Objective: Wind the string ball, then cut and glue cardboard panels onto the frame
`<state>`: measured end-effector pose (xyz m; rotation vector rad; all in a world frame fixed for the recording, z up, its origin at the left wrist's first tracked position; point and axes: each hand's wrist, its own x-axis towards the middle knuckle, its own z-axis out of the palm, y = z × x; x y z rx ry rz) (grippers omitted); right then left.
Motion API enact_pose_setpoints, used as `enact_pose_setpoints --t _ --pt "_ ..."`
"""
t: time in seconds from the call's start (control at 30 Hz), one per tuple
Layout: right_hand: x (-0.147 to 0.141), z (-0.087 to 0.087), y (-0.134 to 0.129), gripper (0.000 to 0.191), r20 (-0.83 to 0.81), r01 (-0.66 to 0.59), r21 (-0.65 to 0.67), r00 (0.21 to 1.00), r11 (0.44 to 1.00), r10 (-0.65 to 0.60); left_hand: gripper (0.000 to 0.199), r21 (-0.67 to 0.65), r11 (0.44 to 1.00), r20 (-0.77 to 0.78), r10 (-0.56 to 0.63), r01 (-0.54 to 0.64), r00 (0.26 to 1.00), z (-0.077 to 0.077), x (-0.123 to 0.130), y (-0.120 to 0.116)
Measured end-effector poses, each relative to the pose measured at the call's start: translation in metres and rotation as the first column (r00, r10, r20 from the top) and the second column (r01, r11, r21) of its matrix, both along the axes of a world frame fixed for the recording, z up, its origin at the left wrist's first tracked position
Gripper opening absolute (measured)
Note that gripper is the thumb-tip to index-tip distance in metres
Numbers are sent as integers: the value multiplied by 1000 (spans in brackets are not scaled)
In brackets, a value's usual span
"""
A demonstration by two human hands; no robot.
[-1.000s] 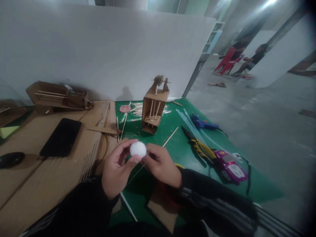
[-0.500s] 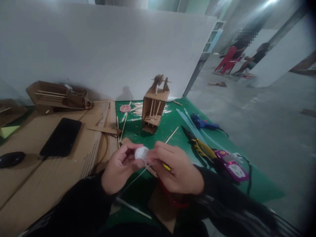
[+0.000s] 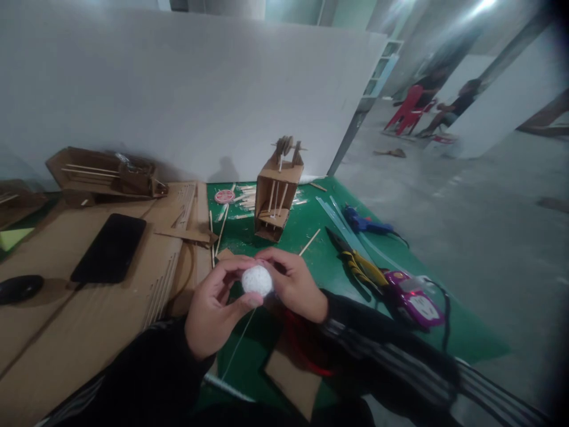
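Note:
A round white ball (image 3: 257, 281) sits between my two hands, low in the middle of the view. My left hand (image 3: 216, 305) grips its left side, thumb below and fingers above. Curled against the right side of the ball is my right hand (image 3: 291, 281), its fingertips partly hidden behind it. A thin pale thread (image 3: 240, 344) runs down from the ball toward a white rod (image 3: 229, 388). Beyond my hands, a cardboard box frame (image 3: 279, 196) with sticks inside and discs on top stands upright on the green surface (image 3: 377, 314).
To the right lie yellow-handled pliers (image 3: 362, 270), a purple device (image 3: 415, 299) and a blue glue gun (image 3: 367, 222). On the left are a black phone (image 3: 109, 248), a mouse (image 3: 21, 287) and a cardboard model (image 3: 104, 172). Two people sit far behind at the right.
My right hand has moved left and up, closer around the ball. More of the ball shows, and the thread hangs more steeply beneath it.

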<state>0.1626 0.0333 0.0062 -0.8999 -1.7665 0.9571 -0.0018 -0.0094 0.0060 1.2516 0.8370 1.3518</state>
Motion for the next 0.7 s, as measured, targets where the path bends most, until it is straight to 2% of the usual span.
enact_pose_setpoints --t 0.13,0.3,0.4,0.53,0.7 --pt "-5 -4 -8 18 31 -20 0 999 1000 20 31 16 998 -38 68 -67 997 -2 2 0" --pt "-8 3 -26 21 157 -68 51 986 996 59 32 76 983 -77 174 -168 982 -4 0 2" --pt "-10 7 -38 19 212 -115 118 973 986 88 34 61 978 -74 206 -202 976 -6 0 3" --pt "-8 13 -46 13 230 -167 165 965 972 127 28 -5 983 -54 183 -183 982 -7 0 3" --pt "-2 23 -43 11 262 -190 216 956 958 131 13 -12 994 -70 108 -109 992 -4 -2 4"
